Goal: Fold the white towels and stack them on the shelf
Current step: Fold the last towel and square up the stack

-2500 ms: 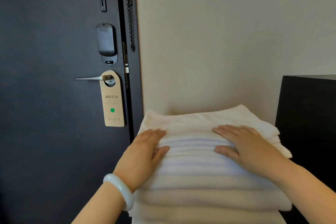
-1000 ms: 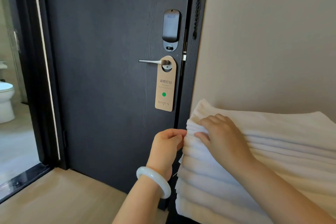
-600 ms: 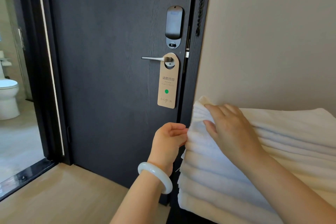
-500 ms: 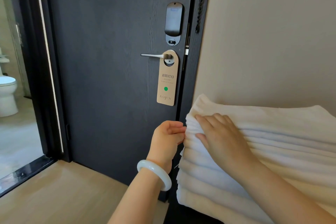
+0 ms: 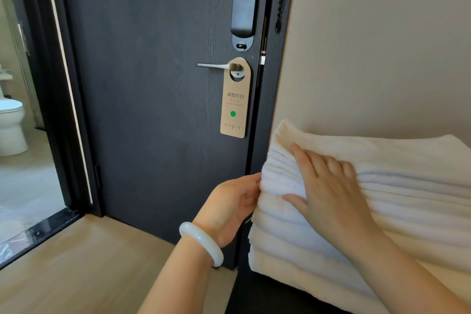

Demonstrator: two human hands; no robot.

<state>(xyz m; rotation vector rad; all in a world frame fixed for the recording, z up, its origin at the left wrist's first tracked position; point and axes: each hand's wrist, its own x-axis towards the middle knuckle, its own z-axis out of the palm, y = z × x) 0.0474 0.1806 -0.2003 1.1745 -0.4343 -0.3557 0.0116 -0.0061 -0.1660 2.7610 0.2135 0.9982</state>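
Folded white towel stack (image 5: 397, 201) sits on dark shelf (image 5: 267, 296) against wall (image 5: 382, 46). Top pressed by right hand (image 5: 328, 186), fingers straight; left hand (image 5: 232, 208), fingers extended, butts stack's end: likely squaring edges.

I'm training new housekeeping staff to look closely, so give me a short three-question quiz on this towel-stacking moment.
1. True or false: the right hand lies flat, fingers spread, on the towel stack.
2. Multiple choice: which wrist wears the white bracelet? A) left B) right C) neither
3. Fill in: the tag hung on the door handle carries a ____ dot.
Key: 1 true; 2 A; 3 green.
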